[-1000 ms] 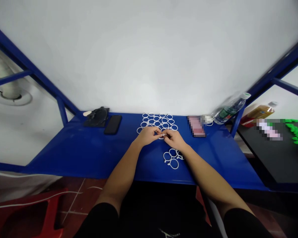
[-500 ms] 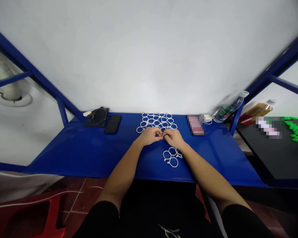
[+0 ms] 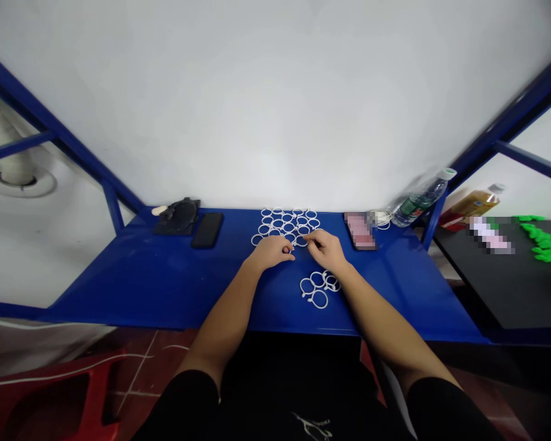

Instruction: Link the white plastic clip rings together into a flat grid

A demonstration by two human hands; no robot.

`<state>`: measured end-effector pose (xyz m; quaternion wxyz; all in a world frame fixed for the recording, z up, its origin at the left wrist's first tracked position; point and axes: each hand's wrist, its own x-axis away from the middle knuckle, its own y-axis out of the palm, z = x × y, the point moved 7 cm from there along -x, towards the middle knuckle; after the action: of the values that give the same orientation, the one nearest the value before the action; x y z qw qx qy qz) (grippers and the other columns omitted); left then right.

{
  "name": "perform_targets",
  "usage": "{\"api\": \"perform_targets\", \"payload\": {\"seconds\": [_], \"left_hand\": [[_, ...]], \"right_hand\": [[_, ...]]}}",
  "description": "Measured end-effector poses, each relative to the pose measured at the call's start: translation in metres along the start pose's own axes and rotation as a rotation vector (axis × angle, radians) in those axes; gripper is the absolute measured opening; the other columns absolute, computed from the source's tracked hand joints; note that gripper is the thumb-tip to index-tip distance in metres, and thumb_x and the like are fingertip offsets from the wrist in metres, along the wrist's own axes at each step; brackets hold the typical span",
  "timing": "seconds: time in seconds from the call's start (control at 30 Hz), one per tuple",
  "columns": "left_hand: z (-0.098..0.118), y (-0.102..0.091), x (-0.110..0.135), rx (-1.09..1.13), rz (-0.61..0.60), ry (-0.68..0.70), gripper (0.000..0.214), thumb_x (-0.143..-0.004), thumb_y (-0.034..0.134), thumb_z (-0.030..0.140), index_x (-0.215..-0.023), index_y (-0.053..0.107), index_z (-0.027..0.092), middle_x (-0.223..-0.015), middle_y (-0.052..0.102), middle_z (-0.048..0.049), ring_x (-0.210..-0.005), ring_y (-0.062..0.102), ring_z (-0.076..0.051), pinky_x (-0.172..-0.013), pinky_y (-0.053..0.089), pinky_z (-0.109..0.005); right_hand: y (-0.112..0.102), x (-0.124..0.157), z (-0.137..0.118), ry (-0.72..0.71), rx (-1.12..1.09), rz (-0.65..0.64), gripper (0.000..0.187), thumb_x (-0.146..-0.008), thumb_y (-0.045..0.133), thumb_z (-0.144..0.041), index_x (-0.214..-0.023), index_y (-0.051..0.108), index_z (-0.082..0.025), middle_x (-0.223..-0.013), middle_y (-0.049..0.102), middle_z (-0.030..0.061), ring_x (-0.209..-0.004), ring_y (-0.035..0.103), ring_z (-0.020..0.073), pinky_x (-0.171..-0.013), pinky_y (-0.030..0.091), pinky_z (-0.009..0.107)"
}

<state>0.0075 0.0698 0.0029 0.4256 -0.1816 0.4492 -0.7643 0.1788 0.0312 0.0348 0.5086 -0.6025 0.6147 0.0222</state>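
Observation:
Several white rings with small eyelets, like curtain rings (image 3: 288, 226), lie side by side in rows on the blue table (image 3: 151, 282) near the wall. My left hand (image 3: 270, 251) rests at the front left of these rows, its fingers curled and its thumb pointing right; whatever is at its fingertips is too small to make out. At the front right, my right hand (image 3: 325, 250) has its fingertips pinched at the edge of a ring (image 3: 300, 240) in the front row. Several loose rings (image 3: 319, 299) lie closer to me, partly beside my right wrist.
Left of the rows lie a black phone (image 3: 207, 230) and a crumpled black bag (image 3: 181, 214). To the right are a blurred pink phone (image 3: 360, 231), a white cable (image 3: 382, 219) and a clear bottle (image 3: 422, 199). Blue frame bars (image 3: 112, 202) flank the table.
My hands have moved apart from a fingertip-to-fingertip hold. My right hand has shifted slightly right and up to the front-row ring; my left hand has barely moved.

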Motion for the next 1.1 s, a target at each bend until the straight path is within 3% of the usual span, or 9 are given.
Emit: {"api": "perform_targets", "payload": {"seconds": [0.13, 0.27, 0.33, 0.43, 0.57, 0.7, 0.8, 0.97, 1.1], "left_hand": [[0.019, -0.009, 0.005, 0.059, 0.103, 0.051, 0.026, -0.082, 0.084, 0.042, -0.099, 0.079, 0.024, -0.093, 0.076, -0.0014, -0.087, 0.070, -0.019, -0.081, 0.050, -0.031], [0.041, 0.019, 0.009, 0.114, -0.123, 0.143, 0.040, -0.068, 0.093, 0.046, -0.100, 0.079, 0.026, -0.088, 0.076, 0.0001, -0.081, 0.070, -0.020, -0.075, 0.049, -0.031], [0.050, 0.032, 0.010, 0.121, -0.193, 0.180, 0.033, -0.067, 0.093, 0.040, -0.095, 0.080, 0.027, -0.085, 0.075, 0.0009, -0.078, 0.069, -0.020, -0.071, 0.048, -0.030], [0.057, 0.041, 0.010, 0.085, -0.195, 0.214, 0.005, -0.078, 0.081, 0.023, -0.081, 0.078, 0.026, -0.084, 0.075, 0.0007, -0.078, 0.068, -0.018, -0.071, 0.047, -0.029], [0.051, 0.024, 0.007, -0.019, -0.051, 0.163, 0.014, -0.084, 0.066, 0.015, -0.077, 0.074, 0.023, -0.085, 0.074, -0.0016, -0.079, 0.067, -0.018, -0.072, 0.046, -0.029], [0.032, -0.012, 0.007, -0.018, 0.247, -0.013, 0.009, -0.091, 0.064, 0.022, -0.087, 0.072, 0.022, -0.092, 0.073, -0.0030, -0.084, 0.067, -0.018, -0.075, 0.047, -0.029], [0.020, -0.029, 0.010, 0.015, 0.414, -0.126, 0.009, -0.095, 0.063, 0.024, -0.093, 0.071, 0.022, -0.094, 0.075, -0.0031, -0.084, 0.068, -0.018, -0.078, 0.047, -0.029], [0.013, -0.028, 0.010, 0.074, 0.468, -0.224, 0.012, -0.095, 0.064, 0.024, -0.104, 0.071, 0.024, -0.093, 0.077, -0.0026, -0.084, 0.070, -0.020, -0.079, 0.049, -0.030], [0.019, -0.020, 0.008, 0.106, 0.427, -0.184, 0.034, -0.092, 0.063, 0.016, -0.125, 0.069, 0.023, -0.088, 0.076, -0.0011, -0.082, 0.070, -0.019, -0.080, 0.050, -0.029]], "right_hand": [[-0.003, 0.001, -0.004, 0.006, 0.004, 0.032, 0.022, -0.094, 0.055, -0.016, -0.101, 0.074, -0.024, -0.087, 0.076, 0.0039, -0.078, 0.070, 0.0191, -0.073, 0.054, 0.031], [-0.002, 0.002, -0.001, 0.061, -0.008, 0.046, 0.023, -0.093, 0.054, -0.016, -0.100, 0.075, -0.024, -0.083, 0.076, 0.0034, -0.073, 0.069, 0.0182, -0.070, 0.054, 0.031], [0.000, 0.003, 0.000, 0.063, 0.000, 0.032, 0.023, -0.093, 0.055, -0.017, -0.100, 0.076, -0.023, -0.081, 0.075, 0.0033, -0.072, 0.069, 0.0182, -0.069, 0.054, 0.031], [0.003, 0.004, 0.000, 0.046, 0.013, 0.016, 0.023, -0.093, 0.055, -0.017, -0.100, 0.076, -0.024, -0.082, 0.075, 0.0031, -0.073, 0.069, 0.0181, -0.069, 0.053, 0.030], [0.001, 0.004, -0.003, 0.022, -0.014, 0.035, 0.022, -0.094, 0.055, -0.017, -0.100, 0.075, -0.023, -0.083, 0.076, 0.0031, -0.073, 0.069, 0.0178, -0.069, 0.053, 0.030], [0.002, 0.003, -0.007, -0.008, -0.038, 0.020, 0.018, -0.095, 0.057, -0.020, -0.103, 0.074, -0.023, -0.084, 0.074, 0.0031, -0.070, 0.067, 0.0168, -0.067, 0.052, 0.030], [0.007, 0.002, -0.009, -0.035, -0.063, -0.030, 0.017, -0.096, 0.062, -0.026, -0.109, 0.072, -0.024, -0.093, 0.075, 0.0047, -0.064, 0.062, 0.0147, -0.065, 0.052, 0.030], [0.016, 0.004, -0.010, -0.028, -0.060, -0.145, 0.037, -0.094, 0.070, -0.037, -0.130, 0.067, -0.026, -0.106, 0.075, 0.0064, -0.064, 0.062, 0.0140, -0.064, 0.052, 0.030], [0.018, 0.004, -0.014, -0.056, -0.045, -0.183, 0.030, -0.103, 0.057, -0.031, -0.131, 0.067, -0.027, -0.107, 0.077, 0.0077, -0.082, 0.070, 0.0191, -0.077, 0.055, 0.032]]}}
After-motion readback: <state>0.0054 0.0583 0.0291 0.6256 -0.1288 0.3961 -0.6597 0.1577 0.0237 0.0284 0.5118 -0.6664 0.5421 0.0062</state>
